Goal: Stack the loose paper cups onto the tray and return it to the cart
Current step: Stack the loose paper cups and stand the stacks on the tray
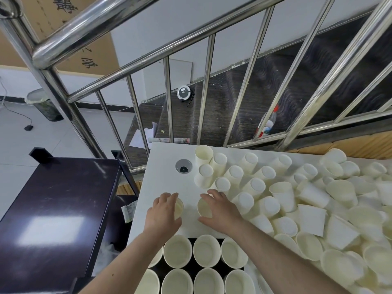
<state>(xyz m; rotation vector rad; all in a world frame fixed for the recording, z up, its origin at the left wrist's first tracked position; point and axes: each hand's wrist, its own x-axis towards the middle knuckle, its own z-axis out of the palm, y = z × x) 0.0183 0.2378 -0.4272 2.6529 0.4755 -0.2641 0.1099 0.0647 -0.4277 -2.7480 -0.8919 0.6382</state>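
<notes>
Both hands curl around upright, mouth-up paper cups on the smooth white table (167, 166): left hand (163, 213) grips one cup (179, 209), right hand (220, 211) another (204, 207); loose cups (286, 200) heap at three o'clock.

Both bare arms are reaching forward side by side, and the left hand (164, 211) is curling its fingers and thumb around a cup while the right hand (220, 211) is spreading its fingers over another cup, thumb low, palm facing down.
</notes>
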